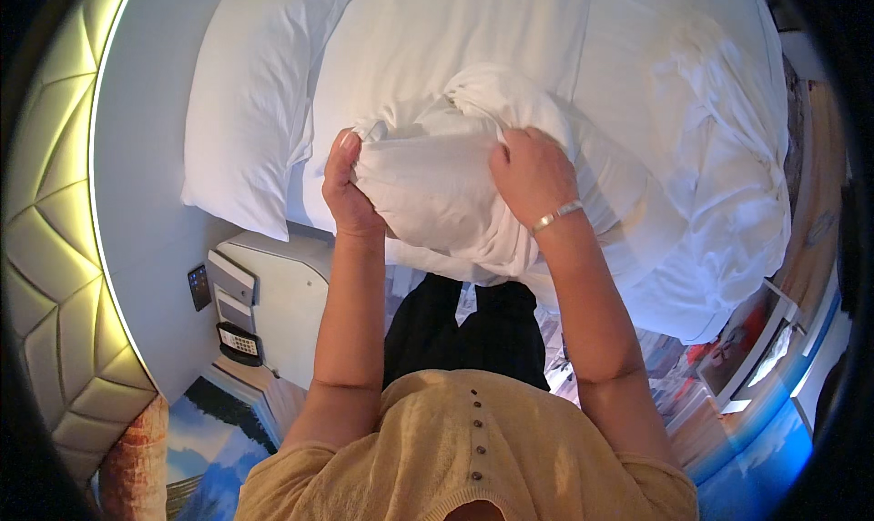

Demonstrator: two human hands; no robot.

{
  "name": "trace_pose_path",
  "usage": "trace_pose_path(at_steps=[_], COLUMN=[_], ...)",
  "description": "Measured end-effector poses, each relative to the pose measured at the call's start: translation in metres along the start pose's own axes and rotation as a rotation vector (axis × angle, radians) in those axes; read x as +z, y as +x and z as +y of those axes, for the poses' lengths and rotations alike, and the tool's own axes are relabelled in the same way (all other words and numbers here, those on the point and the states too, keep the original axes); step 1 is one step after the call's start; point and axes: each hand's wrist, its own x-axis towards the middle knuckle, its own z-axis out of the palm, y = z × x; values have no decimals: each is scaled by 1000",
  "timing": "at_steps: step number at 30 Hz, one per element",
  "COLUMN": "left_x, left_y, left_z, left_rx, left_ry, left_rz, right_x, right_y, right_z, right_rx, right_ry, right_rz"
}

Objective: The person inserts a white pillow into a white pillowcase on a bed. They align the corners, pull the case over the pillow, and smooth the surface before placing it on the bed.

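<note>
Both my hands grip a bunched white cloth [437, 180], which looks like bed linen, at the near side of the bed. My left hand [347, 180] holds its left edge, with the thumb on top and the other fingers mostly hidden behind the fabric. On the right, my right hand [536, 169] pinches a gathered fold, knuckles upward. A bracelet [556, 216] circles that wrist. Between the hands the cloth is pulled fairly flat, and its far edge curls into a rumpled loop. Beneath it spreads the white bed sheet [423, 43].
A white pillow [249, 104] lies at the bed's left end, near a padded, lit headboard panel [54, 268]. Crumpled white bedding [710, 200] covers the right end. Left of my legs stands a nightstand [287, 296] with a telephone [239, 343]. A wall switch panel [199, 287] is beside it.
</note>
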Motion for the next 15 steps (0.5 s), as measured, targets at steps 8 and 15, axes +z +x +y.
trace_pose_path(at_steps=[8, 15], left_x=[-70, -65], left_y=[-4, -7], left_z=[4, 34], left_rx=[-85, -128], left_ry=[-43, -49], left_rz=[-80, 395], right_x=[28, 8], right_y=[3, -44], right_z=[-6, -17], right_rx=[438, 837], right_ry=[1767, 2005], right_rz=[-684, -717])
